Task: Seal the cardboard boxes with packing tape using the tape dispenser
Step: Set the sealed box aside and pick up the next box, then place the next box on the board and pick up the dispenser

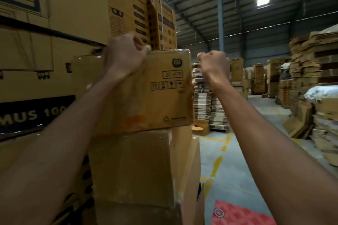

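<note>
A brown cardboard box [161, 97] printed "20 SETS" sits on top of a stack, above a plain cardboard box [135, 168]. My left hand [124, 56] grips the top box's upper left edge, fingers curled over it. To the right of the box's upper right corner, my right hand [214, 64] is raised with its fingers curled; whether it holds anything is hidden. No tape dispenser is in view.
Tall printed cartons [54, 33] wall off the left. Stacks of flattened cardboard [311, 71] line the right side and the back. A grey floor aisle with yellow markings [217, 162] runs ahead. A red mat [241, 215] lies at the bottom right.
</note>
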